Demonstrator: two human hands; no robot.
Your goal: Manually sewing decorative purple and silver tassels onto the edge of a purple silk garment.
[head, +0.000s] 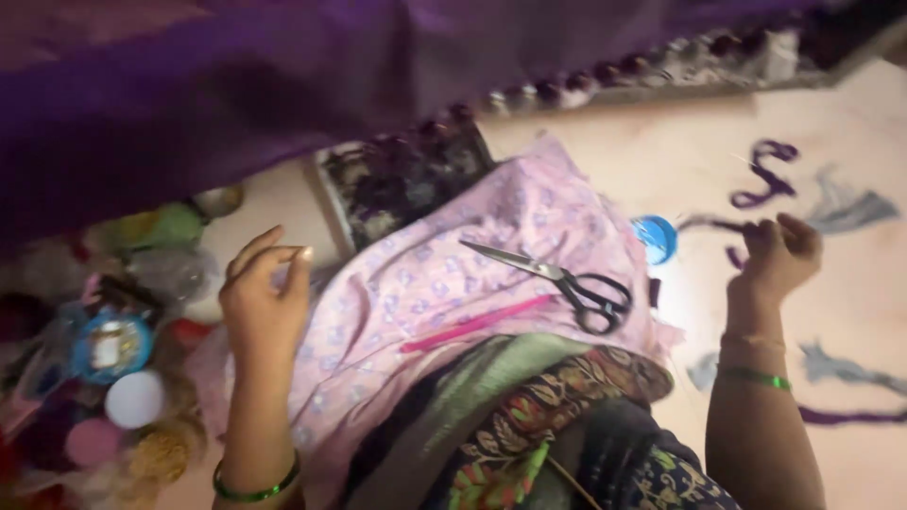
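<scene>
My left hand (265, 300) is raised at the left, fingers curled with the fingertips close together; whether they pinch anything is too blurred to tell. My right hand (780, 253) is closed at the right, fingers pinched on a dark purple thread (710, 225) that runs left from it. Between the hands a pink patterned cloth (444, 274) covers my lap. On it lie black-handled scissors (565, 278) and a thin pink stick (477, 324). A blue spool (656, 238) sits just beyond the cloth, near the thread.
A large purple fabric (236, 85) with beaded edge hangs across the top. A box of dark items (402, 179) lies beneath it. Round containers and spools (113, 359) crowd the left. Purple thread scraps (767, 175) and grey tassels (850, 208) lie on the pale floor at right.
</scene>
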